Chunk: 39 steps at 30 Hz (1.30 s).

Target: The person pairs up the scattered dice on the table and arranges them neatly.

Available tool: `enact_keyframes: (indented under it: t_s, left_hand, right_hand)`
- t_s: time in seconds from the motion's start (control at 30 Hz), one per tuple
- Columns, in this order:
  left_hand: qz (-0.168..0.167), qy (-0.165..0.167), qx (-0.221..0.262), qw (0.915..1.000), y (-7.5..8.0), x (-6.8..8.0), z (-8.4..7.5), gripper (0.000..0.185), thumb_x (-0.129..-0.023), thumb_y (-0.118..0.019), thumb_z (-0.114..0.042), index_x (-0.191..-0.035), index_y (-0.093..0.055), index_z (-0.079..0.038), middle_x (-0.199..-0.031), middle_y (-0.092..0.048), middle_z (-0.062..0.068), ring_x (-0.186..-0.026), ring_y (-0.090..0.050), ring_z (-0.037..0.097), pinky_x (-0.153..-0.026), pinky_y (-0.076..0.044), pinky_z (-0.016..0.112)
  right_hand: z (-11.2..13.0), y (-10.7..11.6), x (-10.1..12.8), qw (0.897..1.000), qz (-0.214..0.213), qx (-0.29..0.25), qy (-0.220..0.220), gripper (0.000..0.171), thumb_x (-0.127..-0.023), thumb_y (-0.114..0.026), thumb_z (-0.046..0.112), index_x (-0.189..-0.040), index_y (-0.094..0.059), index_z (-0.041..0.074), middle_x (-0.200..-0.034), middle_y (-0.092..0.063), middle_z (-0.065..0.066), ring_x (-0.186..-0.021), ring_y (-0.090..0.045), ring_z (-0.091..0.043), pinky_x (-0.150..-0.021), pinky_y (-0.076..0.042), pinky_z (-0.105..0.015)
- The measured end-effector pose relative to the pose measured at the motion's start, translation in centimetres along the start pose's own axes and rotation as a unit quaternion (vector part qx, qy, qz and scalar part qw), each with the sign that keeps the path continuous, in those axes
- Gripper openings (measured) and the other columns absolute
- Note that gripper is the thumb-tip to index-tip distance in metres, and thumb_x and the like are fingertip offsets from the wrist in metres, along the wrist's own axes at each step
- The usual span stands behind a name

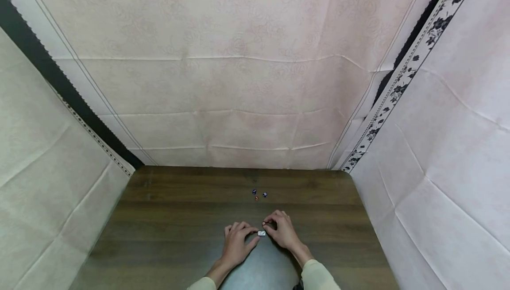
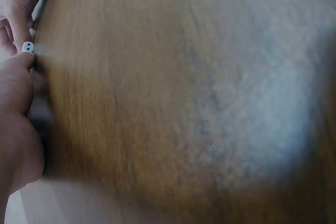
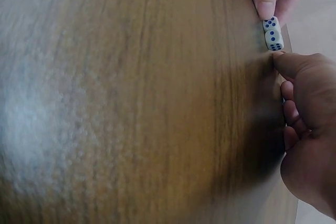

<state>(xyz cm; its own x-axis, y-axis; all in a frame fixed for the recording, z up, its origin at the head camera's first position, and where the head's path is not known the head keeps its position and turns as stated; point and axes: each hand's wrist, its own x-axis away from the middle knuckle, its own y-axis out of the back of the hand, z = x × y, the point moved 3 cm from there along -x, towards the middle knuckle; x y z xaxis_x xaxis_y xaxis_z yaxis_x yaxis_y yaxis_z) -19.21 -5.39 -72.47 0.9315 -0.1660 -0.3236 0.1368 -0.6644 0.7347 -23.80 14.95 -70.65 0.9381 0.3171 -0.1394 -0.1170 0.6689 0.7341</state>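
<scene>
Two white dice with blue dots (image 3: 274, 39) sit side by side on the wooden table, between the hands. My left hand (image 1: 236, 245) pinches their left end between thumb and index finger. In the left wrist view, one white die (image 2: 28, 47) shows at the left thumb's tip. My right hand (image 1: 283, 232) pinches a small reddish die (image 1: 264, 223) between thumb and index fingertips, just behind the white pair. In the right wrist view, the right thumb's tip lies right at the lower white die, and the reddish die is hidden.
Farther back on the wooden table (image 1: 175, 219) lie two dark blue dice, one at left (image 1: 254, 191) and one at right (image 1: 264, 194), with a red die (image 1: 256, 198) in front. Pale cloth (image 1: 239, 86) hangs behind the table and along both sides.
</scene>
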Motion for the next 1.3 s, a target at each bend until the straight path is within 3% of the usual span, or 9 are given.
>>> enact_keyframes:
  t_s: [0.4,0.63,0.73,0.97,1.3]
  left_hand:
    - [0.012,0.004,0.005,0.9999,0.4,-0.3,-0.2,0.022,-0.092,-0.096,-0.032,-0.112,-0.087,-0.028,-0.105,-0.075,-0.012,-0.102,-0.063,0.012,-0.096,-0.035,0.048]
    - [0.044,0.040,0.045,0.9972,0.9,-0.6,0.0,0.026,-0.094,-0.094,-0.033,-0.118,-0.087,-0.024,-0.108,-0.076,-0.011,-0.104,-0.064,0.012,-0.096,-0.033,0.045]
    - [0.040,0.048,0.060,0.9962,1.1,-1.0,0.1,0.027,-0.095,-0.093,-0.031,-0.119,-0.086,-0.022,-0.107,-0.076,-0.010,-0.104,-0.064,0.013,-0.094,-0.031,0.043]
    - [-0.014,0.023,0.065,0.9975,1.7,-2.7,0.2,0.025,-0.094,-0.093,-0.020,-0.118,-0.086,-0.015,-0.104,-0.077,-0.006,-0.101,-0.065,0.016,-0.094,-0.033,0.044]
    - [-0.012,0.024,0.062,0.9977,2.2,-6.1,1.0,0.023,-0.097,-0.090,-0.017,-0.119,-0.085,-0.011,-0.104,-0.078,-0.001,-0.099,-0.066,0.023,-0.093,-0.032,0.045]
  right_hand:
    - [0.1,0.1,0.0,1.000,0.000,0.009,0.001,0.006,-0.105,-0.083,0.021,-0.110,-0.083,0.022,-0.110,-0.073,0.007,-0.104,-0.061,-0.014,-0.100,-0.046,-0.046]
    - [0.3,0.3,0.0,1.000,0.001,0.011,0.001,0.007,-0.105,-0.083,0.022,-0.112,-0.084,0.020,-0.111,-0.073,0.006,-0.105,-0.062,-0.015,-0.101,-0.047,-0.048]
    - [0.3,0.2,0.0,1.000,0.001,0.011,0.002,0.008,-0.105,-0.083,0.022,-0.112,-0.084,0.019,-0.111,-0.073,0.006,-0.105,-0.062,-0.015,-0.101,-0.047,-0.048]
    - [0.0,0.0,-0.1,1.000,0.002,0.009,-0.003,0.009,-0.104,-0.084,0.023,-0.113,-0.084,0.021,-0.111,-0.073,0.008,-0.106,-0.062,-0.014,-0.100,-0.047,-0.045]
    - [0.2,0.2,0.0,1.000,-0.003,0.004,0.000,0.008,-0.103,-0.085,0.022,-0.111,-0.084,0.020,-0.110,-0.074,0.007,-0.105,-0.062,-0.014,-0.100,-0.045,-0.044]
